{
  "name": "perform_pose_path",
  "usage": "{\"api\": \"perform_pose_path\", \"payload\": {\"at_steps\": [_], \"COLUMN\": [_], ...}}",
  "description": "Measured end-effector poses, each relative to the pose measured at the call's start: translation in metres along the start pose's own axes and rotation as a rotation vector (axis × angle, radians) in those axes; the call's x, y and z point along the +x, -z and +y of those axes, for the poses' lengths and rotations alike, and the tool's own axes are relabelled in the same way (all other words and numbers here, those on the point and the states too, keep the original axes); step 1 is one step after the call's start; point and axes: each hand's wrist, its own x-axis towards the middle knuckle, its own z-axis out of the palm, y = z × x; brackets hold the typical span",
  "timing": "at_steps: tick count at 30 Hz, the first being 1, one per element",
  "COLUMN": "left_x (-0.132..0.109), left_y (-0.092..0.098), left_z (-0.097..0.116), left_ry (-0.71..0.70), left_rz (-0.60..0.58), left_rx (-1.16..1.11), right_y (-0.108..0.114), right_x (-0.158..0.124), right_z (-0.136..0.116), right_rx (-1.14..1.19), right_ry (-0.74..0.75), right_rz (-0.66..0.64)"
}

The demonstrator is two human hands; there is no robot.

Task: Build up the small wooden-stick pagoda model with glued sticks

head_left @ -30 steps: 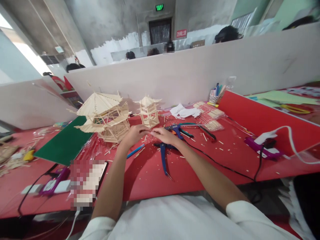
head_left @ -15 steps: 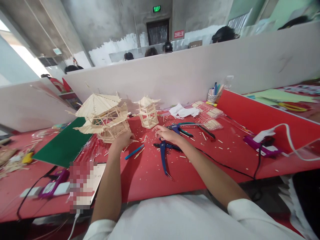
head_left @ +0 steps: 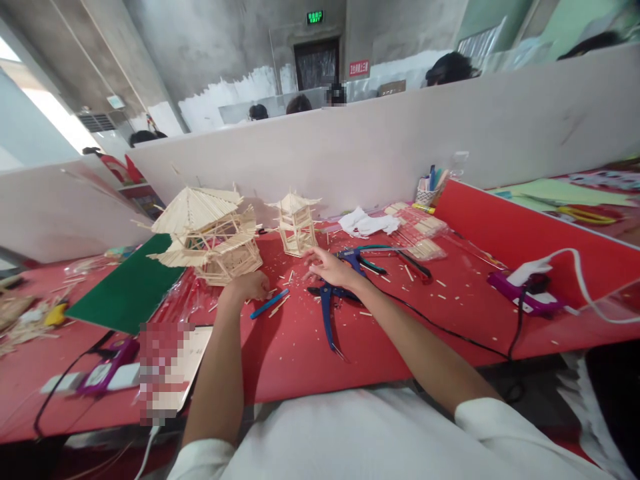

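My left hand [head_left: 249,287] is low over the table in front of the larger wooden stick pavilion [head_left: 200,220]. Its fingers are curled together beside loose sticks, and whatever they may hold is hidden. Just right of it lies a blue pen [head_left: 269,304]. My right hand [head_left: 327,268] hovers with fingers apart and nothing visible in them, in front of the small stick pavilion [head_left: 296,227]. Beneath that hand and wrist lie a blue-handled cutter [head_left: 327,313] and a blue glue gun [head_left: 354,259]. Green-handled pliers [head_left: 400,253] rest behind the wrist.
Stick offcuts litter the red table [head_left: 310,367]. Bagged sticks [head_left: 425,230], white cloth [head_left: 367,221] and a pen cup [head_left: 427,190] stand along the partition [head_left: 350,147]. A green board [head_left: 130,287] lies left. A black cord [head_left: 450,327] runs to the purple power strip [head_left: 525,293].
My left hand has drawn back from the larger pavilion's base toward me, its fingers now curled. The right hand has shifted slightly left, its fingers a little more spread.
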Motion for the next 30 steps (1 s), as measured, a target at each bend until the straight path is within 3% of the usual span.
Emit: {"api": "perform_pose_path", "payload": {"at_steps": [2,4,8,13,20,30], "left_x": [-0.001,-0.003,-0.006,-0.003,0.007,0.014], "left_y": [0.001,0.003,0.007,0.007,-0.006,-0.011], "left_z": [0.004,0.008,0.012,0.02,0.03,0.028], "left_ry": [0.003,0.021,0.058,0.003,-0.08,-0.18], "left_rz": [-0.079,-0.08,0.029,0.25,0.316,0.318], "left_rx": [0.027,0.065,0.112,0.166,0.174,0.156], "right_y": [-0.003,-0.003,0.001,0.006,0.002,0.004], "right_x": [0.001,0.001,0.001,0.001,0.002,0.003], "right_z": [0.001,0.0,-0.006,-0.009,-0.002,-0.001], "right_rx": [0.024,0.015,-0.117,-0.311,-0.257,-0.227], "right_ry": [0.0,0.02,0.101,0.229,0.146,0.158], "right_rz": [0.049,0.092,0.145,0.126,0.107,0.082]}}
